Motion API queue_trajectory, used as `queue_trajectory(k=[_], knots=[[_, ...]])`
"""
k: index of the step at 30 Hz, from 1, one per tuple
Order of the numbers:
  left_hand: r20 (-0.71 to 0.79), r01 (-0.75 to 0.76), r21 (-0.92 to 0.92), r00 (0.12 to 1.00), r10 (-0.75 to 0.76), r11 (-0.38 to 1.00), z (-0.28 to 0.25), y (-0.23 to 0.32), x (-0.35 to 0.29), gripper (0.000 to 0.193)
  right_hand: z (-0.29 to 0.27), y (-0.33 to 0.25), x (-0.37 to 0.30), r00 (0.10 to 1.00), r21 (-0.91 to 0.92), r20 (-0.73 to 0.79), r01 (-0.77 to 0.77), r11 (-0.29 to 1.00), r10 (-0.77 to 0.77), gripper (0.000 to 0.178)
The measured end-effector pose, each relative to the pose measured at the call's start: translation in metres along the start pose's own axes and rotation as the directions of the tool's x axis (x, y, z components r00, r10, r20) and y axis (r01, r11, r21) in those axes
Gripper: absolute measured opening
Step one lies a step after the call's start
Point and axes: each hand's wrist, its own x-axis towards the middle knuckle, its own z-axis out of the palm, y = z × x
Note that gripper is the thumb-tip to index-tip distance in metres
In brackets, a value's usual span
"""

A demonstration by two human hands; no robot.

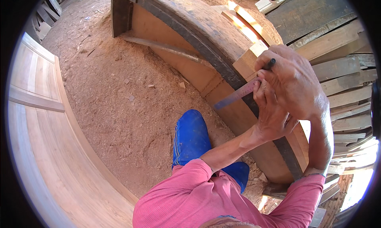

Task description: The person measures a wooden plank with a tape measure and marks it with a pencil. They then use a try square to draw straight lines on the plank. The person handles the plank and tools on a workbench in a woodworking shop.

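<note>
at the right of the frame, the left hand [274,111] gripped the ruler [237,95], whose free end reached past the dark edge of the bench [198,27] toward the centre. just above it, the right hand [297,82] was closed around a dark, pencil-like stick [271,64], its working tip hidden. beside both hands, right of centre, a pale board [249,61] lay on the bench. the step looked like marking; doing it well likely called for pressing the ruler flat, keeping the stick at one tilt against its edge, and drawing a single light stroke clear of the left fingertips.
</note>
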Motion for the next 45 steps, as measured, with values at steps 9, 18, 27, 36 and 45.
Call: queue_trajectory(k=[9,18,27,36,45], knots=[[-0.030,0.008,-0.041,1.000,-0.009,0.999,0.003,-0.001,-0.002,0.075,-0.009,-0.004,0.006,0.994,-0.148,0.002,0.110,0.983,-0.111,0.020],[-0.083,-0.013,-0.120,0.997,0.003,0.993,0.005,-0.004,0.000,0.076,-0.007,-0.011,0.006,0.997,-0.196,0.007,0.081,0.977,-0.081,0.021],[-0.084,-0.017,-0.037,0.996,0.014,0.999,0.003,-0.005,0.004,0.076,-0.004,-0.019,0.009,0.997,-0.248,0.015,0.081,0.965,-0.079,0.027],[-0.091,0.008,-0.019,0.996,-0.009,1.000,-0.001,-0.001,0.005,0.073,-0.023,-0.009,-0.016,0.996,-0.455,-0.012,-0.084,0.886,0.088,0.012],[-0.025,-0.152,-0.091,0.988,0.150,0.984,-0.048,0.001,0.007,0.062,-0.016,0.007,-0.049,0.897,-0.249,0.115,-0.389,0.887,0.426,0.015]])
